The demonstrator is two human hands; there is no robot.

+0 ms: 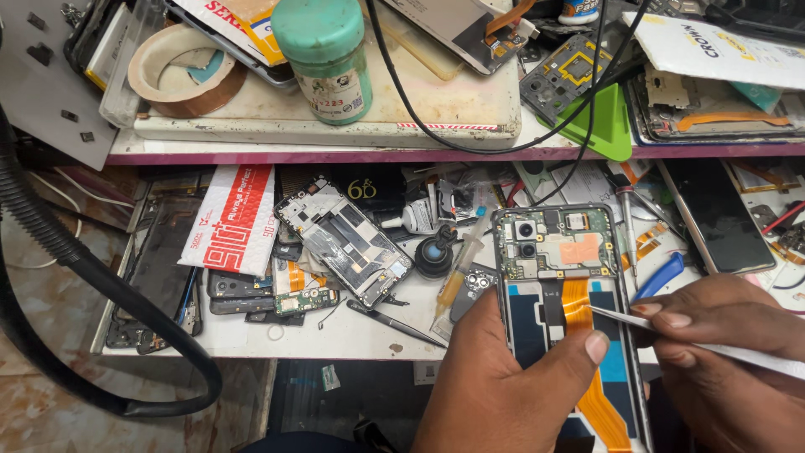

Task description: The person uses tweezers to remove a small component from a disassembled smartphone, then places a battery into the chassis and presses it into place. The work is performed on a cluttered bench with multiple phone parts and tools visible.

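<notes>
From the head camera, the left hand is cradling an opened phone from below, its back cover off, the thumb lying across the blue lower section beside the orange flex cable; the left grip is clamped on the phone, which is being held just in front of the lower surface. The right hand is pinching a slim metal tool, apparently tweezers, the grip closed on it, and its tip is touching the flex cable near the middle of the phone. The step in hand looks like working at that cable or its connector below the green board with the two camera lenses; the move under way seems to call for a light, steady tip and a firm hold from the left thumb, so that the thin ribbon is not creased. As for containers, a green-capped jar is standing closed on the upper shelf next to a tape roll; its contents are hidden. A syringe with yellowish fluid is lying on the lower surface, near another stripped phone frame and a red-and-white padded envelope.
</notes>
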